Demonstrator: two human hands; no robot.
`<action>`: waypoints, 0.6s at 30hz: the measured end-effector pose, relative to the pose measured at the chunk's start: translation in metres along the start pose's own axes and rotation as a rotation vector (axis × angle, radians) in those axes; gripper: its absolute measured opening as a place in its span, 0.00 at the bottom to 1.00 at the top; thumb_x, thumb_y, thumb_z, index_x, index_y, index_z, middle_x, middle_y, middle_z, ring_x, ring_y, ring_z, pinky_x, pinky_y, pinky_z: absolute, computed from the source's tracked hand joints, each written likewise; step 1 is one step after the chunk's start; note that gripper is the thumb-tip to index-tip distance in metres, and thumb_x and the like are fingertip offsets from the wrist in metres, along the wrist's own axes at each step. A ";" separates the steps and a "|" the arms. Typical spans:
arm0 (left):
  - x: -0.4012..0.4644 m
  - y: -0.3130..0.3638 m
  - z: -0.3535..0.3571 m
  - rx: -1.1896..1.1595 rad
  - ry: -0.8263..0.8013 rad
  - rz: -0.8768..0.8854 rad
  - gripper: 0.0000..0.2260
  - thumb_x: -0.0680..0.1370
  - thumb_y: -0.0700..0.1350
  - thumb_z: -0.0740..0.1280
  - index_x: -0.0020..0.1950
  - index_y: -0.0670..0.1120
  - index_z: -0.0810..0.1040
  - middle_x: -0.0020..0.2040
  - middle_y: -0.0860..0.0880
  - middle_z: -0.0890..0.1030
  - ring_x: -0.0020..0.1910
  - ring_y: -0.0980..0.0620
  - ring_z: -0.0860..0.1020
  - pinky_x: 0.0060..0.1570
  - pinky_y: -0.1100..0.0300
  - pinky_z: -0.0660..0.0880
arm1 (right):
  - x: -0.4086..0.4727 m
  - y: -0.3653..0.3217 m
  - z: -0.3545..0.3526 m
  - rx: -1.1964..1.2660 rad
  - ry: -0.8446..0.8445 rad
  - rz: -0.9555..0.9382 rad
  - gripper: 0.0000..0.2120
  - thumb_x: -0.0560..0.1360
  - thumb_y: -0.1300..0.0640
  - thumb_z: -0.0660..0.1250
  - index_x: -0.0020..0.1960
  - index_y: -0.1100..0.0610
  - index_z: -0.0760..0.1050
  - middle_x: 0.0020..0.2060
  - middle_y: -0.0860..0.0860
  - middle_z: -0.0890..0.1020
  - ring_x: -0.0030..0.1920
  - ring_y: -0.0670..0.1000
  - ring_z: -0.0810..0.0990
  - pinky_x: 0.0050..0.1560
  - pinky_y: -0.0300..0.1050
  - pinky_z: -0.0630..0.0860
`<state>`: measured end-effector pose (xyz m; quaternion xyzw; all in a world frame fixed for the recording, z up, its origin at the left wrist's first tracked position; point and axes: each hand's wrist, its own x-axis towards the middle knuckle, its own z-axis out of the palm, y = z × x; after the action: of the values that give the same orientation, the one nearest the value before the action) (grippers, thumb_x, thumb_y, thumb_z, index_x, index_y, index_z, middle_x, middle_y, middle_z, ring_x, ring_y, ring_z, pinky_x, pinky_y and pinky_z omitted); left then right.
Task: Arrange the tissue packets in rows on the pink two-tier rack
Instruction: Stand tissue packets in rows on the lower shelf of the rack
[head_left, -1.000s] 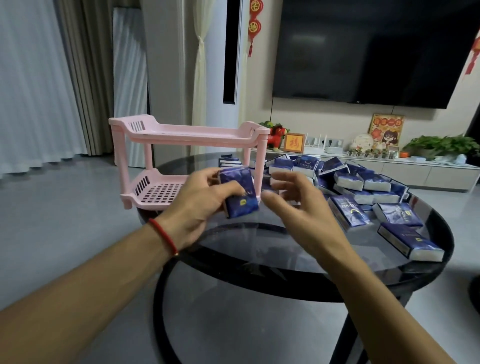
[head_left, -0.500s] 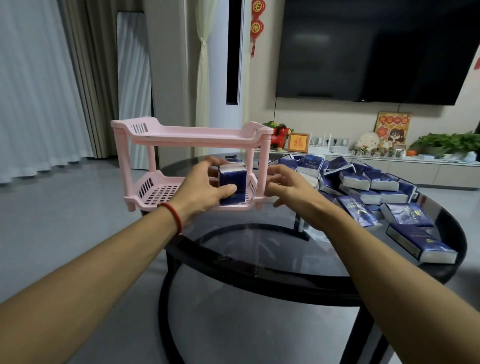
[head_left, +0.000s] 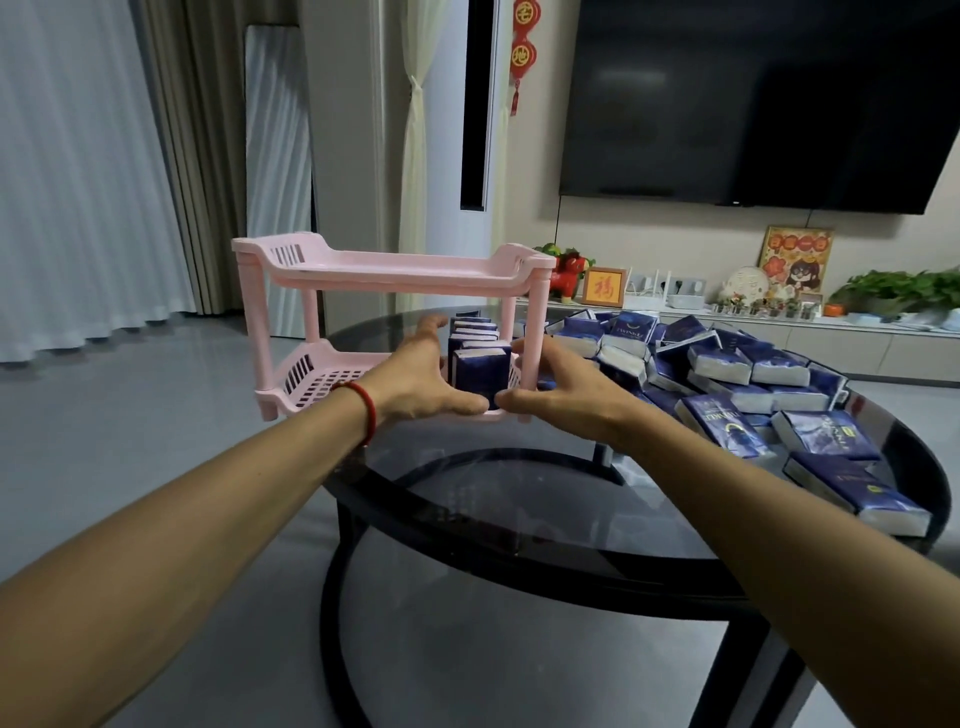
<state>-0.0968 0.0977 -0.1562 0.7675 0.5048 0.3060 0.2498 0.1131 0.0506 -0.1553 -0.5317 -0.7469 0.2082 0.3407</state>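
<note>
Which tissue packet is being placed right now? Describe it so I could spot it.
Find the pink two-tier plastic rack on the round black glass table. On its lower shelf, a row of dark blue packets stands upright; it is the front blue packet, flanked by both hands.

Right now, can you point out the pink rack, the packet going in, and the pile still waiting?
Rack (head_left: 395, 273): head view, front rim of the top tier.
Packet (head_left: 479, 375): head view, its dark blue front face.
Pile (head_left: 727, 364): head view, a white-edged packet in the heap on the table.
</note>
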 end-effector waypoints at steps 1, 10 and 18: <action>0.003 0.000 -0.002 -0.023 -0.038 -0.032 0.63 0.54 0.58 0.82 0.82 0.57 0.51 0.73 0.42 0.72 0.69 0.41 0.75 0.69 0.45 0.75 | 0.003 -0.003 -0.001 0.004 -0.028 0.007 0.33 0.74 0.50 0.76 0.75 0.51 0.66 0.63 0.43 0.76 0.62 0.47 0.77 0.62 0.42 0.73; 0.012 0.005 -0.014 -0.175 -0.273 -0.091 0.29 0.71 0.37 0.79 0.71 0.44 0.76 0.62 0.41 0.83 0.57 0.45 0.83 0.55 0.57 0.81 | 0.015 0.008 0.018 0.099 0.072 -0.043 0.13 0.79 0.56 0.70 0.63 0.49 0.81 0.51 0.52 0.87 0.51 0.57 0.85 0.52 0.50 0.83; 0.019 0.007 -0.005 -0.212 -0.305 -0.005 0.22 0.72 0.27 0.72 0.65 0.41 0.80 0.57 0.37 0.84 0.53 0.44 0.83 0.61 0.50 0.79 | 0.016 0.008 0.018 0.175 0.024 0.013 0.11 0.81 0.56 0.67 0.62 0.52 0.81 0.52 0.55 0.85 0.50 0.56 0.83 0.48 0.43 0.79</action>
<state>-0.0903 0.1129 -0.1442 0.7732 0.4278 0.2370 0.4036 0.1023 0.0698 -0.1683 -0.5072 -0.7183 0.2682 0.3935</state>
